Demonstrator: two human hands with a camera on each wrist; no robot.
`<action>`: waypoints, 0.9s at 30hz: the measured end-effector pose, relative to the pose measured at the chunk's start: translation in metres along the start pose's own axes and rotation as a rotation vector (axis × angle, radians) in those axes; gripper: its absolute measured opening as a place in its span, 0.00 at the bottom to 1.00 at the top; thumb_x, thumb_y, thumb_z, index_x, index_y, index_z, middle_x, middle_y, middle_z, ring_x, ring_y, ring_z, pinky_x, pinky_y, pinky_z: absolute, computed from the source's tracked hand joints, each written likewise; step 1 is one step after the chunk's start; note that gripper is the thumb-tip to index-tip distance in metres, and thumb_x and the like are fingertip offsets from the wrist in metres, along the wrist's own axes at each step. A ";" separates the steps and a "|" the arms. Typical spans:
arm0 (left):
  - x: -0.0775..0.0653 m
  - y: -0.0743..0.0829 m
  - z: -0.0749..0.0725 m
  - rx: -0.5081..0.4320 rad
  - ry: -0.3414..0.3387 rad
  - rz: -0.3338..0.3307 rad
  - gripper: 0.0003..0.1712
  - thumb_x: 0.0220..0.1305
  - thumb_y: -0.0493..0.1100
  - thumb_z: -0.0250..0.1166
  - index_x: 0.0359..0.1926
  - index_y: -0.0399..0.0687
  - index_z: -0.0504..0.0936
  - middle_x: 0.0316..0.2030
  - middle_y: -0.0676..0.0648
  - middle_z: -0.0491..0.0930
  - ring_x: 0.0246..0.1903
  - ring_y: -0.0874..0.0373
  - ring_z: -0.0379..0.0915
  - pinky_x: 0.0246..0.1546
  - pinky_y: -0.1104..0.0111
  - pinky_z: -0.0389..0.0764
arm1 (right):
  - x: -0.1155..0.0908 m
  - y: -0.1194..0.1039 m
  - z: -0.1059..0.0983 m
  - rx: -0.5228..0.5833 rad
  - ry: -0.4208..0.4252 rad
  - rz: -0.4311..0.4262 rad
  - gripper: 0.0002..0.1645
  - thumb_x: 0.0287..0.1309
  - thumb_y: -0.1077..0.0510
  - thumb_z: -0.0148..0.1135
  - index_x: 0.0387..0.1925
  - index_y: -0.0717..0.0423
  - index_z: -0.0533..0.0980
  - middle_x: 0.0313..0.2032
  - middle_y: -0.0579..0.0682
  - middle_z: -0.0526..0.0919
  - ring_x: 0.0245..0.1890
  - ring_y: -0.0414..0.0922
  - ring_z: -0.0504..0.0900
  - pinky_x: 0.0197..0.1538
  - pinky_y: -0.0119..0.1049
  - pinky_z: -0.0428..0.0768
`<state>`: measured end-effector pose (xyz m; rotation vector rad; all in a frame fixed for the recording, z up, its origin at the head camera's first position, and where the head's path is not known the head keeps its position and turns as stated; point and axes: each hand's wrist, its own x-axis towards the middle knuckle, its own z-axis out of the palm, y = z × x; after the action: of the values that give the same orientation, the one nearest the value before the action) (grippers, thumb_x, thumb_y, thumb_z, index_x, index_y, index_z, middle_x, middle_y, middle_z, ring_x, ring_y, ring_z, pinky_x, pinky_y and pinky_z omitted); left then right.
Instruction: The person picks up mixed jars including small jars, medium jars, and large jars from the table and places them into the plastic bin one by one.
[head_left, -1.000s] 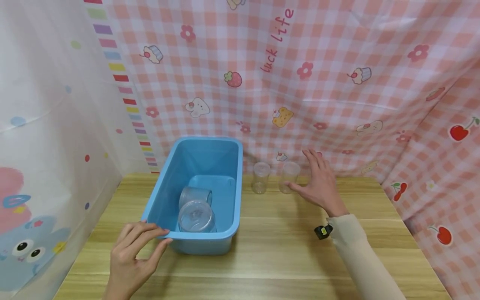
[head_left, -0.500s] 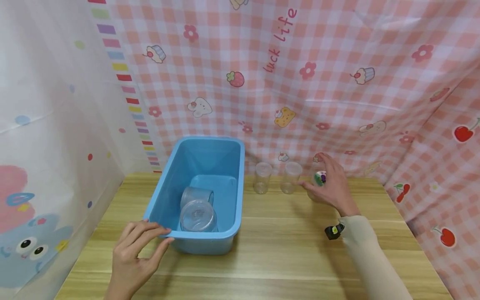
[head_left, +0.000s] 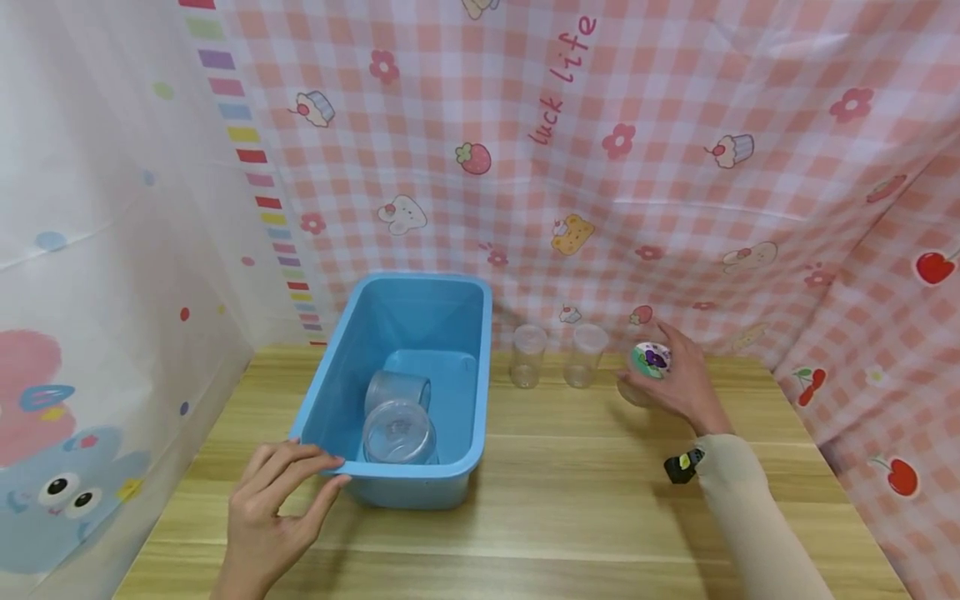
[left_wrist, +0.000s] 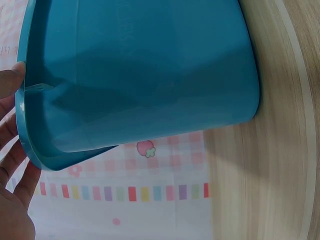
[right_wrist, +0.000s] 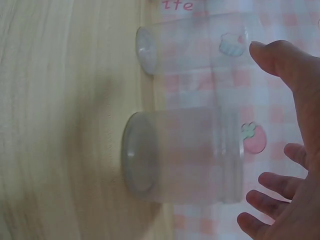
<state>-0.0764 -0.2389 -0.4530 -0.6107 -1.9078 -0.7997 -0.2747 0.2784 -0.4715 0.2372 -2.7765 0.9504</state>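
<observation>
My left hand (head_left: 273,508) grips the near left corner of a blue plastic bin (head_left: 416,471), thumb and fingers at its rim. In the left wrist view its fingers line the rim of the bin (left_wrist: 150,75). Two clear plastic jars (head_left: 397,433) lie inside. My right hand (head_left: 682,379) hovers around a clear jar with a colourful printed lid (head_left: 651,360). In the right wrist view a gap shows between the spread fingers of the hand (right_wrist: 295,165) and the jar (right_wrist: 185,155). A narrower clear jar (right_wrist: 195,47) stands beside it.
Two slim clear jars with pale lids, one left (head_left: 527,358) and one right (head_left: 585,357), stand upright between the bin and the printed-lid jar. A pink checked cloth (head_left: 600,192) hangs behind the wooden table (head_left: 555,517). A white cloth (head_left: 90,250) hangs at the left.
My right hand has moved right, from beside the slim jars to the printed-lid jar, which has come into view. The left hand keeps its place on the bin rim.
</observation>
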 end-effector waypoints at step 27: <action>-0.001 -0.001 0.000 -0.006 0.000 -0.010 0.17 0.65 0.54 0.73 0.34 0.43 0.91 0.32 0.45 0.85 0.37 0.53 0.72 0.60 0.78 0.70 | -0.007 0.056 0.030 0.377 -0.082 0.307 0.63 0.56 0.47 0.78 0.78 0.63 0.47 0.73 0.70 0.61 0.71 0.65 0.64 0.72 0.60 0.66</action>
<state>-0.0763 -0.2394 -0.4538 -0.6051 -1.9111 -0.8122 -0.2834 0.3045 -0.5291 -0.1055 -2.7319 1.5724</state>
